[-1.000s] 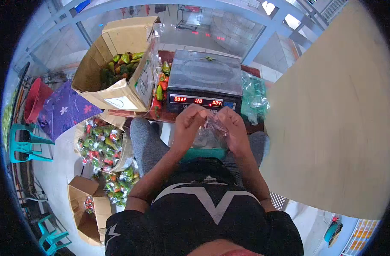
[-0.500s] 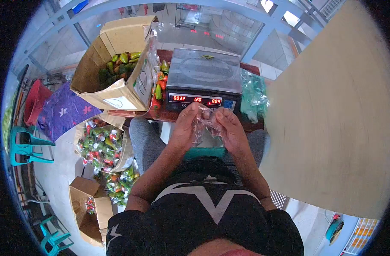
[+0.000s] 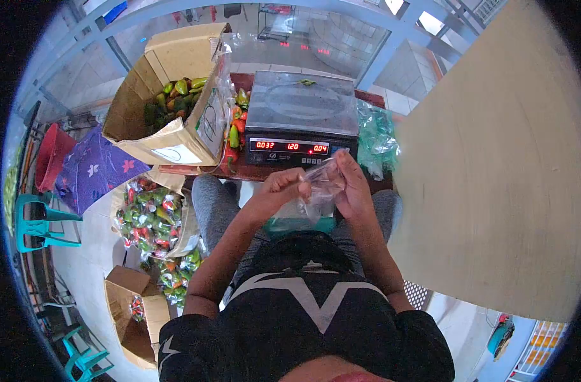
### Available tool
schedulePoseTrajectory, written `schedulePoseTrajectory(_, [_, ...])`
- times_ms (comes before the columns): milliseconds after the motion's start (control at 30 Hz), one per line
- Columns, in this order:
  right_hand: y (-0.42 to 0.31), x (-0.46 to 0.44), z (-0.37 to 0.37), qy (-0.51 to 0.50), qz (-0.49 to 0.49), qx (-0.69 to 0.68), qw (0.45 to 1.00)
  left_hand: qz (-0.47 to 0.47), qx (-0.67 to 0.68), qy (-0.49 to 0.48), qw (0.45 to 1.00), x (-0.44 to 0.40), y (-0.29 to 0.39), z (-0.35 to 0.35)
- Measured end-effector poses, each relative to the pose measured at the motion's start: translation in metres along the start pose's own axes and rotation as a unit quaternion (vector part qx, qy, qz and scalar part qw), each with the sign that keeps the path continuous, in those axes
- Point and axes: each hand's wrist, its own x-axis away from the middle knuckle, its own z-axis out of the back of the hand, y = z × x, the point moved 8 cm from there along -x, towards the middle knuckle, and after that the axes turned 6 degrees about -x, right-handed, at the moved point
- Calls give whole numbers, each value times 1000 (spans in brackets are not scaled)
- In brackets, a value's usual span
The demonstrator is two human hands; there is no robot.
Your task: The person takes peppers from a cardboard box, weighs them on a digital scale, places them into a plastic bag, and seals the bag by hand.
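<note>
Between my hands, above my lap, is a clear plastic bag (image 3: pixel 323 191). My left hand (image 3: pixel 276 193) pinches the bag's left side with curled fingers. On the other side my right hand (image 3: pixel 354 191) grips it between thumb and fingers, with the thumb pointing up. Just beyond stands a digital scale (image 3: pixel 301 108) with lit red digits. A small green pepper piece (image 3: pixel 307 82) lies on its metal pan. Red and green peppers (image 3: pixel 235 132) sit along the scale's left side.
An open cardboard box (image 3: pixel 176 137) of green peppers stands left of the scale. Green plastic bags (image 3: pixel 376 137) lie to its right. Bagged peppers (image 3: pixel 149 213) and a smaller box (image 3: pixel 130 318) are on the floor at left. A wooden panel (image 3: pixel 494 172) fills the right.
My hands have moved apart and the bag is spread more between them. The left hand has dropped lower and turned; the right has shifted slightly right and up.
</note>
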Motion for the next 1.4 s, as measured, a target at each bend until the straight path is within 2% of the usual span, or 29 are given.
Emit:
schedulePoseTrajectory(33, [2, 0, 6, 40, 3, 0, 999, -11, 23, 27, 999, -2, 4, 2])
schedulePoseTrajectory(100, [4, 1, -5, -29, -29, 49, 998, -33, 68, 81, 994, -8, 13, 1])
schedulePoseTrajectory(167, [7, 6, -16, -76, -50, 121, 989, -32, 194, 97, 976, -16, 8, 6])
schedulePoseTrajectory(200, [7, 12, -27, -88, -55, 168, 980, -32, 256, 105, 960, -19, 7, 8])
schedulePoseTrajectory(333, [4, 17, -30, -167, -122, 311, 928, 8, 365, 112, 924, -21, 4, 1])
schedulePoseTrajectory(400, [-3, 13, -18, -93, -124, 289, 945, 51, 401, 115, 907, -16, -5, -1])
schedulePoseTrajectory(433, [-5, 11, -13, -55, -124, 278, 951, 50, 395, 71, 915, -17, -9, -2])
schedulePoseTrajectory(500, [-7, 2, -4, -46, -66, 169, 982, 46, 380, -15, 924, -18, -22, -3])
schedulePoseTrajectory(533, [-7, -2, 2, -43, -37, 114, 992, 79, 294, -26, 952, -14, -17, -9])
schedulePoseTrajectory(600, [2, -6, 12, -26, -45, 41, 998, 142, 114, -48, 982, -1, -8, -17])
schedulePoseTrajectory(633, [4, -7, 17, -17, -47, 5, 999, 133, 89, -32, 987, -2, -16, -10])
schedulePoseTrajectory(700, [1, -7, 1, -159, -86, -52, 982, 115, 40, -2, 993, -3, -36, 6])
schedulePoseTrajectory(767, [3, -2, -1, -187, -107, -16, 976, 32, 135, 45, 989, -9, -33, 17])
schedulePoseTrajectory(800, [3, 1, 0, -147, -107, 50, 982, -12, 181, 70, 981, -12, -22, 20])
schedulePoseTrajectory(833, [2, 3, 5, -107, -106, 116, 982, -9, 233, 95, 968, -14, -19, 21])
schedulePoseTrajectory(900, [13, 10, 7, -123, -172, 222, 952, -4, 336, 143, 931, -17, -14, 20])
schedulePoseTrajectory(967, [24, 17, 12, -137, -237, 322, 906, 39, 349, 118, 929, -17, -34, 20])
schedulePoseTrajectory(1067, [10, 6, 52, -21, -120, 226, 967, 79, 308, 33, 947, -12, -48, 22])
schedulePoseTrajectory(1167, [10, -3, 19, -92, -53, -41, 994, 126, 174, -29, 976, -5, -30, -3])
schedulePoseTrajectory(1200, [16, 0, 36, 54, -58, -75, 994, 144, 119, -40, 982, -1, -25, -11])
schedulePoseTrajectory(1267, [21, -3, 15, -169, -109, -162, 966, 176, 16, -45, 983, 3, -53, 8])
schedulePoseTrajectory(1300, [20, -1, 10, -219, -139, -174, 950, 191, -36, -48, 980, 5, -56, 16])
schedulePoseTrajectory(1333, [18, 1, 6, -269, -169, -182, 931, 127, -33, -8, 991, 4, -45, 27])
schedulePoseTrajectory(1400, [21, 3, 8, -234, -213, -90, 944, 63, 129, 58, 988, -4, -39, 37])
